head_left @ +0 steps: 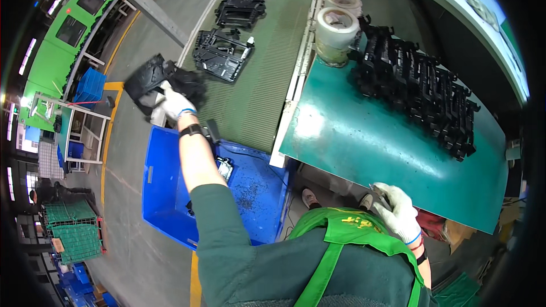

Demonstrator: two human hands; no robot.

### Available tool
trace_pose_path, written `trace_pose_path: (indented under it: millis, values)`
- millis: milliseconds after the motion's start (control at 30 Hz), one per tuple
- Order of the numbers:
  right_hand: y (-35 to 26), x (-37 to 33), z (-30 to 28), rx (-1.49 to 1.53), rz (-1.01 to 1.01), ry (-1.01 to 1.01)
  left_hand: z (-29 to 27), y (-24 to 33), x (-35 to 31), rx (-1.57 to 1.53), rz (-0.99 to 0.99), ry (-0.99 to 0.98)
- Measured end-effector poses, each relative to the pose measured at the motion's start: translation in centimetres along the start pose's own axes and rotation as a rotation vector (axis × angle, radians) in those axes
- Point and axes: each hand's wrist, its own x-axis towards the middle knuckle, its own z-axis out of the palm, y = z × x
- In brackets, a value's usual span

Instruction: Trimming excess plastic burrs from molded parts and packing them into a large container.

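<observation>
Left hand (175, 104): grip pinching black plastic part (153, 79), raised over blue bin (165, 193).
Right hand (398, 213): grip pressed around small tool (380, 191), near bench (387, 148) edge.

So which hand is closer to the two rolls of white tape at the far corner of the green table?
Left. The left hand is raised by the conveyor, holding a black plastic part, while the right hand sits at the table's near edge, farther from the tape rolls.

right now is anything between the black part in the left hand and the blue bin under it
Nothing visible. The left hand holds the black plastic part up, past the far-left corner of the blue bin, with only open air and the person's own forearm between them. The bin's bare floor lies open below.
</observation>
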Motion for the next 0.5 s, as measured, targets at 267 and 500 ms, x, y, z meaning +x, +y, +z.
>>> trace_pose_path:
  millis: [267, 500]
  values:
    - [6.2, -0.7, -0.3, 0.635, 0.111, 0.036, -5.7, 11.3, -9.5, -0.081, 0.102, -0.454]
    - [4.5, 3.4, -3.7, 0.979, 0.017, -0.054, -2.0, 19.5, -41.5, -0.680, -0.959, -0.947]
